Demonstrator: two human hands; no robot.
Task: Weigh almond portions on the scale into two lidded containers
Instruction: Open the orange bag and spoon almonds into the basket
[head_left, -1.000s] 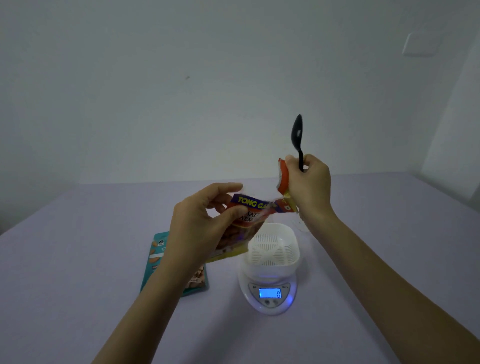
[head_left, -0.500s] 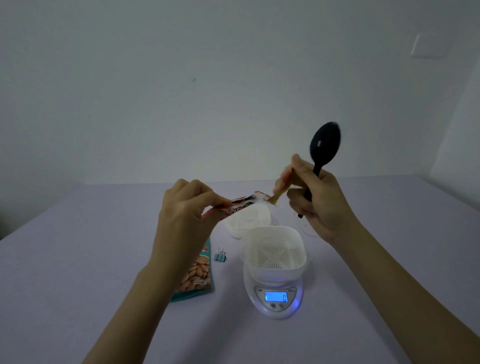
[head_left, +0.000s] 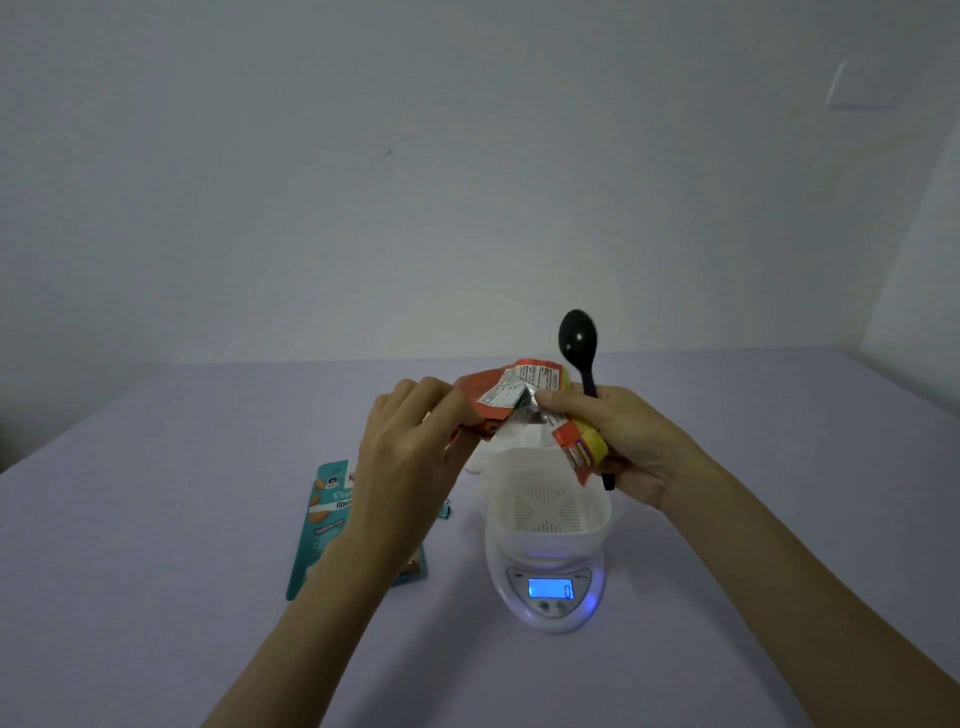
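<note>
while both hands work above the scale, the scene reads so, from largest to smallest:
table (head_left: 156, 519): one, lilac, bearing everything.
teal almond bag (head_left: 324, 525): one, flat on the table, partly under the left forearm.
scale (head_left: 545, 592): one, display lit and showing zero.
containers: one white basket-lined container (head_left: 545, 499) sits on the scale, empty; a second white shape behind it is mostly hidden, so i cannot confirm two. no lids seen.
red almond packet (head_left: 514, 395): one, held in the air above the container; likely light, thin, crinkly and slippery, so best pinched at the top edges on either side of the opening.
left hand (head_left: 410, 447): fingers pinched on the packet's left edge.
right hand (head_left: 623, 441): fingers closed on the packet's torn corner and the spoon.
spoon (head_left: 577, 340): one, black, bowl upward.
clip (head_left: 444, 512): one, small, barely visible.
</note>
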